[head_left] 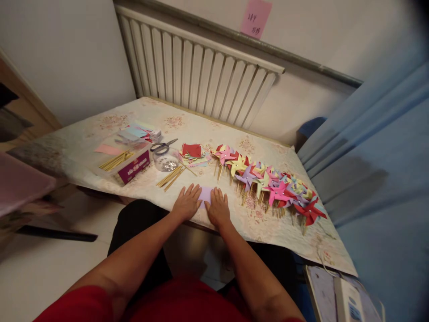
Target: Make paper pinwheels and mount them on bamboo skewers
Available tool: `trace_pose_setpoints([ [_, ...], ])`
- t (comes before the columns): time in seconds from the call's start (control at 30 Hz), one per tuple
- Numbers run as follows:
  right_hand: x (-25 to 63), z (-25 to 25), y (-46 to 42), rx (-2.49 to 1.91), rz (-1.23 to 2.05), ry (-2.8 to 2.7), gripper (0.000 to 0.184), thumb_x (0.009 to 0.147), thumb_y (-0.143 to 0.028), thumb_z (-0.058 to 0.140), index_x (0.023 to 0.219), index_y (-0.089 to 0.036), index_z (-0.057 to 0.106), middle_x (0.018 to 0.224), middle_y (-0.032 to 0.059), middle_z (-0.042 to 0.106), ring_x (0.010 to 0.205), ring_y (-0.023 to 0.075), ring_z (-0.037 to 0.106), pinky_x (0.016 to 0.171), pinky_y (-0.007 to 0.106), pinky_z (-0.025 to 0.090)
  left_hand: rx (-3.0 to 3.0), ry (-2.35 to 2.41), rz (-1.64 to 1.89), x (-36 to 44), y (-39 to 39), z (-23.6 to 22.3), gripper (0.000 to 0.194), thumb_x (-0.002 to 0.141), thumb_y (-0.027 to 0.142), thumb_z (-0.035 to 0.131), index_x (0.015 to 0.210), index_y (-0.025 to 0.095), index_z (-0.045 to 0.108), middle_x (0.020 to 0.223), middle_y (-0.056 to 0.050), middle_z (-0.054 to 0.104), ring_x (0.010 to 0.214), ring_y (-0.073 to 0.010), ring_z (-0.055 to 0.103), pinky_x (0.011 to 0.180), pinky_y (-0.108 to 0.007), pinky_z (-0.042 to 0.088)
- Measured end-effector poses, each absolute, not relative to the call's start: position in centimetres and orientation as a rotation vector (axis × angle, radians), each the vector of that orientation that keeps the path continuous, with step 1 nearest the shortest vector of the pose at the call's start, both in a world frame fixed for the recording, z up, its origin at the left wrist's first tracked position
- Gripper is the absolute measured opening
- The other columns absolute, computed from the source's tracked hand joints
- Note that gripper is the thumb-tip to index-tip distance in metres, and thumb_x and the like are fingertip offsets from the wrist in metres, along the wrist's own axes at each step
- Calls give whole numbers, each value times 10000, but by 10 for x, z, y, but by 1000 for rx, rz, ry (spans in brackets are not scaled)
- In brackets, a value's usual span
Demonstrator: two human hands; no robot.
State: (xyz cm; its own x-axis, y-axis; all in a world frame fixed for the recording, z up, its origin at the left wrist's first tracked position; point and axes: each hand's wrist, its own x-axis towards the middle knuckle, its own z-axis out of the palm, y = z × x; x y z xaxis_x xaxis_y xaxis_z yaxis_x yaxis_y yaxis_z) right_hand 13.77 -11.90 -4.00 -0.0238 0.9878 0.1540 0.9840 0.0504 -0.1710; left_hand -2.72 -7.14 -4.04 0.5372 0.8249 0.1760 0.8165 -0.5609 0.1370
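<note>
A small lilac sheet of paper point(205, 195) lies flat near the table's front edge. My left hand point(187, 202) rests on its left side and my right hand point(217, 206) on its right side, both with fingers stretched out. Just beyond the left hand are several loose thin wooden sticks point(170, 178). A clear round dish point(166, 162) of small shiny metal pieces stands behind them, with scissors point(163, 146) by its rim. Red paper squares point(191, 150) top a stack of coloured paper farther back.
Several finished paper pinwheels point(248, 178) on sticks crowd the table's right side. A plastic box point(129, 166) of sticks stands at left, with more coloured paper point(136, 131) behind. A radiator point(197, 67) lines the wall; a blue curtain point(378, 147) hangs at right.
</note>
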Motion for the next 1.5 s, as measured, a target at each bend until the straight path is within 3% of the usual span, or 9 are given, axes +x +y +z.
trace_pose_setpoints([
  [0.3, 137, -42, -119, -2014, 27, -2074, 610, 975, -428, 377, 1469, -72, 342, 1571, 173, 245, 1467, 282, 173, 1169, 502, 72, 2694, 1519, 353, -57, -76, -45, 532, 968, 372, 307, 1458, 186, 402, 1550, -61, 345, 1452, -265, 242, 1171, -493, 200],
  [0.6, 136, -41, -119, -2011, 32, -2056, 610, 969, -437, 389, 1464, -81, 358, 1566, 175, 259, 1461, 290, 190, 1164, 504, 77, 2614, 1581, 613, -36, -73, -26, 519, 945, 205, 287, 1444, 121, 403, 1523, -101, 389, 1444, -219, 274, 1164, -407, 269],
  [0.8, 137, -43, -119, -2001, 20, -2052, 614, 970, -435, 390, 1468, -79, 352, 1565, 165, 264, 1457, 298, 201, 1165, 507, 82, 2760, 1364, 345, -21, -73, -34, 505, 969, 348, 329, 1454, 231, 407, 1540, -55, 366, 1445, -248, 267, 1155, -495, 248],
  [0.93, 137, -43, -119, -1991, 27, -2055, 621, 970, -441, 385, 1471, -75, 348, 1567, 165, 259, 1459, 301, 194, 1167, 505, 78, 2805, 1314, 291, -30, -68, -40, 535, 974, 417, 313, 1468, 225, 383, 1549, -56, 350, 1450, -257, 246, 1157, -516, 220],
  [1.5, 142, -49, -122, -2021, -39, -2083, 652, 975, -497, 364, 1473, -78, 340, 1567, 174, 255, 1460, 308, 191, 1161, 523, 108, 2833, 1267, 299, -36, -62, -41, 539, 958, 403, 356, 1463, 215, 388, 1550, -47, 350, 1441, -276, 259, 1158, -511, 188],
])
